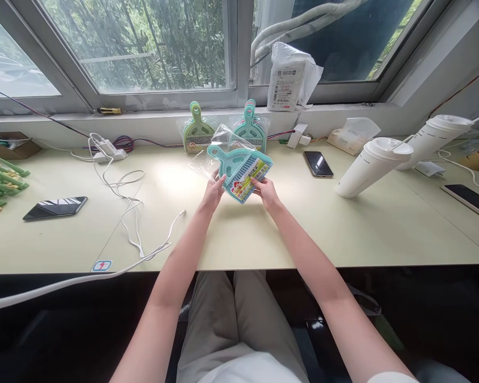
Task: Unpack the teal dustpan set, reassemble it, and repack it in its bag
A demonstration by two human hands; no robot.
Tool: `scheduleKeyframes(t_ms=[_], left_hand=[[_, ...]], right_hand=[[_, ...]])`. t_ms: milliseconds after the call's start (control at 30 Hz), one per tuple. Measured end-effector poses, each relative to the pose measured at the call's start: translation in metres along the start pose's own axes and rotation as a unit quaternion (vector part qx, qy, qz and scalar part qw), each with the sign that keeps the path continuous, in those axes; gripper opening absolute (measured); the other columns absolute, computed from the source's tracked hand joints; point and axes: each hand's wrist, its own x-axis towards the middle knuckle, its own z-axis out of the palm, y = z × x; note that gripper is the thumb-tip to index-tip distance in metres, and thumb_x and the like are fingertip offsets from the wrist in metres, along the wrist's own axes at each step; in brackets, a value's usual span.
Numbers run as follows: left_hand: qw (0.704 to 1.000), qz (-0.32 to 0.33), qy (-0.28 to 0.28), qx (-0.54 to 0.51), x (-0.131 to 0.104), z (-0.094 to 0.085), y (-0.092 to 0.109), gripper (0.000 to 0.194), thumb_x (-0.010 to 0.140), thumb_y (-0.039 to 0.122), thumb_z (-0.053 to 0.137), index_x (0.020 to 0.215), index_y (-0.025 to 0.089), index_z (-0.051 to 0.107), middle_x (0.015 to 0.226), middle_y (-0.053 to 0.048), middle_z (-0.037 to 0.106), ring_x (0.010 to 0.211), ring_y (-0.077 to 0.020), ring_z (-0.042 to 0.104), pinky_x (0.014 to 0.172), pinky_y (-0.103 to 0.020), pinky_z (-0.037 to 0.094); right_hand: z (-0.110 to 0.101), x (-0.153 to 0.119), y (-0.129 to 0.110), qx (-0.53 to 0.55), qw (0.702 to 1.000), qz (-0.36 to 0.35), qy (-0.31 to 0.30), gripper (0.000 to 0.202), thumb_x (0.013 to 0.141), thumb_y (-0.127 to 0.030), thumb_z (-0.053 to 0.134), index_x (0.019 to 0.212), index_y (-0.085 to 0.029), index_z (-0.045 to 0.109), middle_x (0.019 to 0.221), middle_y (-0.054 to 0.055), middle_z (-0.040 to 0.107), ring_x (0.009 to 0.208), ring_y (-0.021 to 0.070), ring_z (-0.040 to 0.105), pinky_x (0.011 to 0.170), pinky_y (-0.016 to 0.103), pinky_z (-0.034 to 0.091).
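A small turquoise dustpan and brush set with a bright printed label is held tilted above the table, its handle toward the upper left. Loose clear plastic wrapping sticks out around the handle. My left hand grips the left edge of the set, and my right hand pinches its lower right side with the thumb over the label. Behind it, against the wall, stand a green dustpan set and a stack of turquoise and pink dustpan sets, also in clear wrapping. The held set partly hides that stack.
White cables cross the table on the left, near a black phone. On the right are another phone, tissues and white lidded cups with straws. A wrapped white package stands on the windowsill.
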Motion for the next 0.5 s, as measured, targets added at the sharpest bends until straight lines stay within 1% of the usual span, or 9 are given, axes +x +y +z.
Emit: scheduleKeyframes(t_ms=[67, 200, 267, 367, 500], left_hand=[[1.000, 0.003, -0.002, 0.009, 0.0008, -0.0016, -0.0025, 0.058, 0.074, 0.033, 0.072, 0.128, 0.025, 0.052, 0.116, -0.005, 0.066, 0.105, -0.0199, 0.062, 0.089, -0.032, 0.048], [1.000, 0.008, -0.013, 0.024, -0.0001, -0.0005, -0.0043, 0.062, 0.073, 0.035, 0.073, 0.130, 0.024, 0.050, 0.117, -0.007, 0.066, 0.106, -0.0210, 0.062, 0.090, -0.033, 0.047], [0.999, 0.009, -0.018, 0.028, -0.0014, 0.0016, -0.0036, 0.063, 0.073, 0.035, 0.073, 0.130, 0.024, 0.050, 0.118, -0.007, 0.066, 0.107, -0.0216, 0.061, 0.091, -0.034, 0.047], [0.999, 0.011, -0.023, 0.032, -0.0030, 0.0046, -0.0017, 0.062, 0.073, 0.035, 0.073, 0.130, 0.023, 0.050, 0.118, -0.007, 0.066, 0.108, -0.0218, 0.061, 0.092, -0.035, 0.047], [0.999, 0.011, -0.019, 0.025, -0.0040, 0.0068, 0.0005, 0.062, 0.074, 0.034, 0.073, 0.131, 0.024, 0.049, 0.118, -0.006, 0.065, 0.109, -0.0212, 0.061, 0.095, -0.036, 0.046]], right_hand=[[-0.0012, -0.0021, -0.0037, -0.023, 0.999, 0.020, 0.012, 0.024, 0.070, -0.030, 0.077, 0.087, -0.018, 0.067, 0.098, 0.005, 0.072, 0.092, 0.0196, 0.067, 0.083, 0.035, 0.056], [-0.0048, -0.0029, -0.0080, -0.071, 0.995, 0.050, 0.038, 0.016, 0.072, -0.029, 0.075, 0.083, -0.019, 0.068, 0.097, 0.003, 0.073, 0.101, 0.0210, 0.064, 0.094, 0.040, 0.051], [-0.0054, -0.0012, -0.0078, -0.035, 0.998, 0.037, 0.029, 0.015, 0.070, -0.024, 0.075, 0.083, -0.019, 0.068, 0.098, 0.003, 0.073, 0.105, 0.0204, 0.063, 0.098, 0.039, 0.048], [-0.0044, 0.0017, -0.0063, 0.047, 0.999, 0.013, 0.010, 0.016, 0.068, -0.017, 0.076, 0.082, -0.017, 0.068, 0.098, 0.005, 0.073, 0.105, 0.0196, 0.064, 0.100, 0.034, 0.049], [-0.0027, 0.0027, -0.0051, 0.085, 0.996, 0.023, 0.011, 0.016, 0.070, -0.015, 0.074, 0.084, -0.016, 0.067, 0.097, 0.006, 0.073, 0.102, 0.0199, 0.066, 0.097, 0.034, 0.053]])
